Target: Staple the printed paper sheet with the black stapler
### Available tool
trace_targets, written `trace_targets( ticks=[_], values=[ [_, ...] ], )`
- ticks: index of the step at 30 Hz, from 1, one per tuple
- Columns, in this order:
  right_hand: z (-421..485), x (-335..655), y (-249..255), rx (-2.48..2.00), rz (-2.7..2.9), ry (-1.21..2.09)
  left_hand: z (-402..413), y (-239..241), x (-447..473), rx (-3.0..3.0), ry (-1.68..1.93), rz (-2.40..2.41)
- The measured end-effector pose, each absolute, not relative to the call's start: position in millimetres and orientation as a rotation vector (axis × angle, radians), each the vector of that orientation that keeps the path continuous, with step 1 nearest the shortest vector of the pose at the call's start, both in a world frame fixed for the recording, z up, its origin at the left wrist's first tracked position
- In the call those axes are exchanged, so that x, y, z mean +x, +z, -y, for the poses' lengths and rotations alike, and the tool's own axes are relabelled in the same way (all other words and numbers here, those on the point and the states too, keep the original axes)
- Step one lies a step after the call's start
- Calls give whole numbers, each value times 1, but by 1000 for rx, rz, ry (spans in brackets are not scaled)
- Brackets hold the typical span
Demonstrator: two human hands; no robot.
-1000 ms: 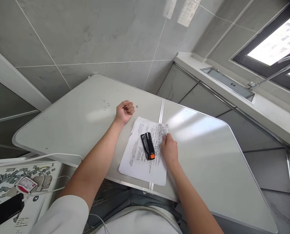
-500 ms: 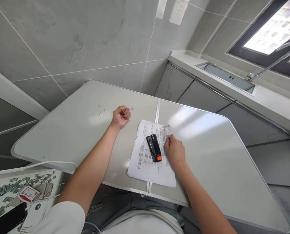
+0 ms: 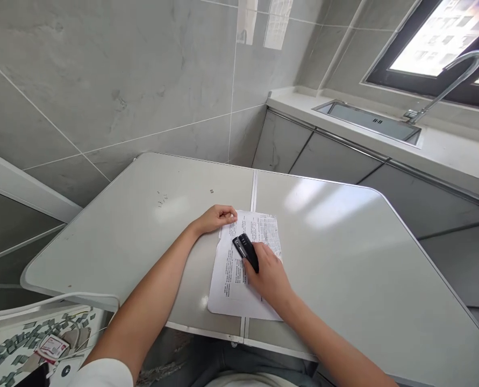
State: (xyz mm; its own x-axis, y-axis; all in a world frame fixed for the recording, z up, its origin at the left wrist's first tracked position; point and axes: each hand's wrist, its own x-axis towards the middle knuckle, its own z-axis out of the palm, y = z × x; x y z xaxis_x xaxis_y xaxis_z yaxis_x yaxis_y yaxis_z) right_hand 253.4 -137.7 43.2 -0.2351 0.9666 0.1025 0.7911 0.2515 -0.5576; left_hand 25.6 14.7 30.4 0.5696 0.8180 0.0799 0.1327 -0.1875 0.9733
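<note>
In the head view, here we are: you've got the slim black stapler (image 3: 245,250) in your right hand (image 3: 270,270), over the white printed paper (image 3: 225,287), which lies across the metal strip (image 3: 254,193) towards the near edge of the glossy off-white surface (image 3: 356,274). The stapler slants over the print, its exposed end aimed at the far-left corner of the surface; whether it touches the page, I can't tell.

Handling it well, I'd say, means levelling that stapler before any weight goes on, with your left hand (image 3: 215,218) pressing the paper flat and well out of its path. Mind the strip underneath, too; it may not back the page evenly.

Now the fingers! On the right they're closed round the stapler's near half, thumb along its left flank. On the left they're half curled, right at the paper's far-left corner; pinching it or merely resting there, I can't make out. Further off, between your left hand and the surface's far-left corner, tiny dark slivers (image 3: 162,200) lie scattered.
</note>
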Motion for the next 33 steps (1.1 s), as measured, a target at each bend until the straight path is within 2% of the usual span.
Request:
trace_targets(
  ticks=[10,14,22,33],
  values=[
    [94,284,38,-1192,2227,713,-15,27,29,1840,631,-871],
    [89,292,32,-1171,2162,794,-15,27,29,1853,611,-869],
    [79,330,27,-1033,2102,716,-13,29,32,1867,612,-905],
    [73,331,21,-997,2110,741,-17,26,31,1889,583,-877]
  ],
)
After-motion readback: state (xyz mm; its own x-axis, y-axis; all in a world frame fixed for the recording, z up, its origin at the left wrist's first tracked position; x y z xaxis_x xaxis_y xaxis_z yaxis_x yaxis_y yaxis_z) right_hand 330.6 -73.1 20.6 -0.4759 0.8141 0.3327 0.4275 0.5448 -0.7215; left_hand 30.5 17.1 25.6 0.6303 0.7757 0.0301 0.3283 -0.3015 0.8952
